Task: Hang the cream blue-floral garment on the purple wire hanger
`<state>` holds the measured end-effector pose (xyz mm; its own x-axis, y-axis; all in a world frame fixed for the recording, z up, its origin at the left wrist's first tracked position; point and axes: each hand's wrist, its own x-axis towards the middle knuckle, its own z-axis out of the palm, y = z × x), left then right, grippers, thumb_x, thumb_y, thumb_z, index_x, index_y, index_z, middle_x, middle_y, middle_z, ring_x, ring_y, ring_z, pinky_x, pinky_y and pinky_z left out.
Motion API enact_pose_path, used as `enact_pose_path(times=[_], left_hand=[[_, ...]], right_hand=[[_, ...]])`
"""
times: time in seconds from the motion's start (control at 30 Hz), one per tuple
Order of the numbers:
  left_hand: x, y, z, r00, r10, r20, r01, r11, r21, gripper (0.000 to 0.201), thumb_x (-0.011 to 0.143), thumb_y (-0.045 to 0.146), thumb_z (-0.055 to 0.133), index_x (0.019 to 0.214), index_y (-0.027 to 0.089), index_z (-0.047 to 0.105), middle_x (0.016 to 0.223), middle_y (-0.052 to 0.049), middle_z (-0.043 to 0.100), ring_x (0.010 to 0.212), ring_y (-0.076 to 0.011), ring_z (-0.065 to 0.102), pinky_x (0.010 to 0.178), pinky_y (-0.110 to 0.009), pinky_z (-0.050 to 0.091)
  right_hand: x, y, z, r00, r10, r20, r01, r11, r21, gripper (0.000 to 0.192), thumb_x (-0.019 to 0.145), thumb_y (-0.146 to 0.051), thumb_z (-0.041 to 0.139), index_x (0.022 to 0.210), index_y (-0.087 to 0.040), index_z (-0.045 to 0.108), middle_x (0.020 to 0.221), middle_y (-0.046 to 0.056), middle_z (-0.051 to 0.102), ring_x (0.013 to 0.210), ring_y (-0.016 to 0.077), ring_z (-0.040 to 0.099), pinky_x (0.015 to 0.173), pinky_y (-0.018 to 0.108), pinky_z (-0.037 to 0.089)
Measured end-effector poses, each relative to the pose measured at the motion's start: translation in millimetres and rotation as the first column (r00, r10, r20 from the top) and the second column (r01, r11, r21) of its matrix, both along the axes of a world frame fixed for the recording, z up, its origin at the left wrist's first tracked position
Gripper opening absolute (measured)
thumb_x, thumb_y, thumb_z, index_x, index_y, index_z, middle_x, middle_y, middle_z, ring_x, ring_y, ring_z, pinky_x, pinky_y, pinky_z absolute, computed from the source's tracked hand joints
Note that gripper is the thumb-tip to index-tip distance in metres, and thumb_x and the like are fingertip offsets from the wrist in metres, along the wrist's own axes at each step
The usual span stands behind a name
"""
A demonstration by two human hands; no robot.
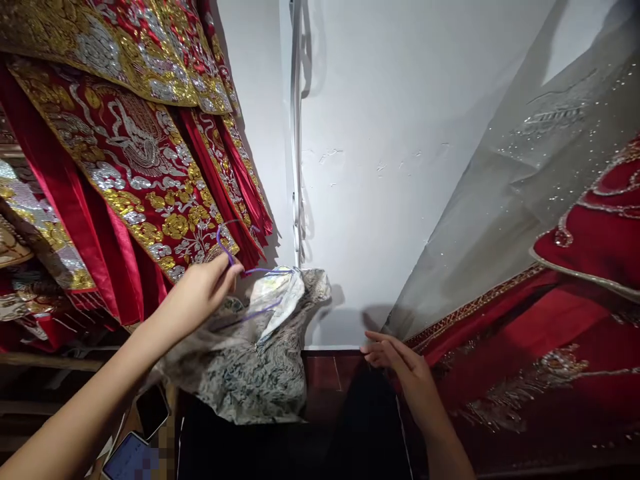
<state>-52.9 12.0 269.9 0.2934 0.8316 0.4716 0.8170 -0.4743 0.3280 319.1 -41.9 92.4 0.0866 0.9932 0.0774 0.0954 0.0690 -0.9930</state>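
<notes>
My left hand (205, 290) is raised and pinches a thin purple cord (235, 263) that loops up and runs to a crumpled grey patterned cloth bundle (250, 360) with a pale plastic bag (277, 297) on top. The bundle hangs just below and right of that hand. My right hand (395, 360) is lower, fingers loosely curled, touching the edge of a sheer grey sequined veil (500, 200) where it meets red embroidered fabric (540, 347). It holds nothing firmly that I can see.
Red garments with gold and silver embroidery (130, 147) hang at the left. A white wall (380, 133) with a metal rod (297, 133) is straight ahead. Two phones (150, 410) lie at the lower left. Dark floor (345, 400) shows between my arms.
</notes>
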Motion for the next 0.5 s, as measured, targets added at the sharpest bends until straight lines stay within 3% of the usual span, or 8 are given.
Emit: enact_pose_path(times=[0.1,0.23,0.37,0.5], left_hand=[[15.7,35.0,25.9,0.993,0.114,-0.013,-0.111,0.985,0.132,0.043,0.098,0.047,0.038,0.066,0.022,0.053,0.057,-0.003,0.057,0.055,-0.0205,0.056,0.062,-0.033,0.043],[53.5,106.7,47.2,0.984,0.172,0.037,-0.175,0.976,0.129,0.047,0.098,0.041,0.036,0.063,0.019,0.058,0.057,-0.007,0.058,0.064,-0.0236,0.060,0.072,-0.036,0.047],[80.0,161.1,50.5,0.981,0.193,0.028,-0.192,0.981,-0.028,0.036,0.093,0.033,0.045,0.065,0.015,0.061,0.065,-0.013,0.062,0.075,-0.0281,0.064,0.079,-0.041,0.048],[86.9,178.2,48.1,0.989,0.107,0.102,-0.102,0.993,-0.059,0.036,0.092,0.030,0.044,0.065,0.014,0.061,0.065,-0.012,0.063,0.075,-0.0254,0.064,0.079,-0.038,0.048]], right_hand=[[-8.7,-5.3,-21.5,0.999,0.015,-0.034,-0.017,0.999,-0.041,0.046,0.091,-0.058,0.054,0.111,-0.021,0.073,0.092,0.012,0.075,0.081,0.0283,0.068,0.073,0.042,0.055],[-30.1,-4.8,-19.6,0.975,0.221,0.023,-0.219,0.974,-0.057,0.048,0.091,-0.059,0.053,0.108,-0.019,0.073,0.087,0.011,0.075,0.078,0.0262,0.067,0.071,0.040,0.054],[-51.6,-3.9,-8.8,0.955,0.297,0.028,-0.294,0.953,-0.067,0.048,0.094,-0.058,0.049,0.111,-0.020,0.072,0.090,0.010,0.075,0.079,0.0249,0.067,0.071,0.037,0.052],[-75.2,-6.5,-7.0,0.914,0.406,-0.019,-0.406,0.908,-0.103,0.044,0.095,-0.056,0.046,0.111,-0.023,0.072,0.088,0.008,0.074,0.077,0.0243,0.067,0.070,0.036,0.052]])
